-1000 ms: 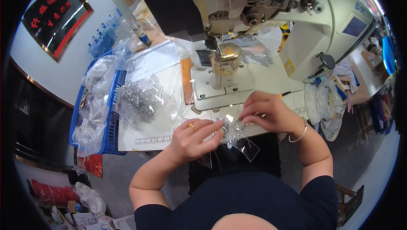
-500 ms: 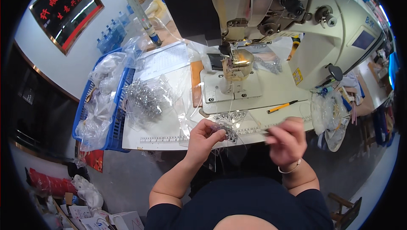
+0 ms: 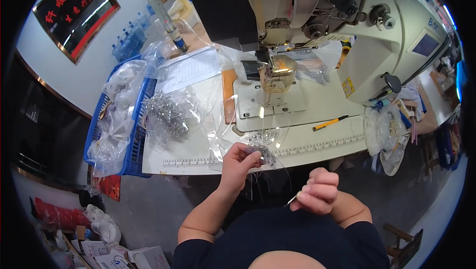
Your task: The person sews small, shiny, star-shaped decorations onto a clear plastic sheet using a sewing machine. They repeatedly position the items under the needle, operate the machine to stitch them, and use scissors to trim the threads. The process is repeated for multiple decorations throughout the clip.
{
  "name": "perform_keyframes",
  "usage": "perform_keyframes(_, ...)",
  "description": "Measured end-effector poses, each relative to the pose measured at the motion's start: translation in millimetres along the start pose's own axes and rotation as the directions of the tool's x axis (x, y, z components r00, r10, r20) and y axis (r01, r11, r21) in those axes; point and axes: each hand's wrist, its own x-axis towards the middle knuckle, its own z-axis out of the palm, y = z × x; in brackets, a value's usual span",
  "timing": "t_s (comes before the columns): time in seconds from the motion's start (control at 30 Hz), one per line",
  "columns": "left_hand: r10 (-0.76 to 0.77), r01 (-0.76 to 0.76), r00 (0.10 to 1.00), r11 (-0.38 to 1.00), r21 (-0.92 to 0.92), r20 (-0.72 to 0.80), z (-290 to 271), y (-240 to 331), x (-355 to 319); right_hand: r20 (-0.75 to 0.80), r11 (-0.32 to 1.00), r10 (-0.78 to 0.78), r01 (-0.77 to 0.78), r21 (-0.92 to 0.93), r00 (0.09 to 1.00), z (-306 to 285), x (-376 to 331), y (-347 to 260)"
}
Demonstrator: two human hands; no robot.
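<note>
My left hand (image 3: 239, 162) is pinched closed on a silvery beaded trim piece (image 3: 267, 158) at the front edge of the sewing table. Loose threads trail from the piece, and part of it lies under my fingers. Close to my chest, my right hand (image 3: 317, 192) is closed round a slim pointed metal tool (image 3: 291, 200), its tip pointing down and left. The fingers hide most of the tool. Beyond the left hand stands a sewing machine (image 3: 277, 73), with clear plastic sheet (image 3: 270, 134) in front of its plate.
A pile of silvery beaded pieces (image 3: 171, 115) lies at left, beside a blue basket (image 3: 136, 142) of plastic bags. A yellow cutter (image 3: 329, 123) rests on the right, behind a ruler strip (image 3: 317, 146). Papers (image 3: 191, 69) lie at back left; plastic bags (image 3: 384, 132) hang off the right edge.
My right hand has come down and toward my chest, away from the table edge, with the slim tool still in it. The left hand keeps its pinch on the trim, nearly unmoved.
</note>
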Motion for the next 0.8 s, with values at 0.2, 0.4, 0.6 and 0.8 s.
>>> perform_keyframes(0.2,0.087,-0.089,0.995,0.995,0.035,0.037,8.4,2.6,-10.3,0.129,0.794,0.607,-0.593,-0.132,0.784,39.2,-8.7,24.9)
perform_keyframes(0.4,0.077,-0.079,0.995,0.996,0.045,0.056,8.0,1.9,-11.9,0.134,0.821,0.571,-0.560,-0.113,0.810,46.1,-7.7,24.4)
perform_keyframes(0.6,0.001,-0.011,0.989,0.998,0.062,0.149,3.0,7.7,-7.5,0.084,0.756,0.654,-0.652,-0.055,0.751,37.5,-9.8,31.2)
perform_keyframes(0.8,-0.370,0.116,0.790,0.873,0.474,0.488,-1.4,57.3,16.9,0.412,0.911,0.410,-0.385,-0.148,0.813,13.5,47.2,54.7)
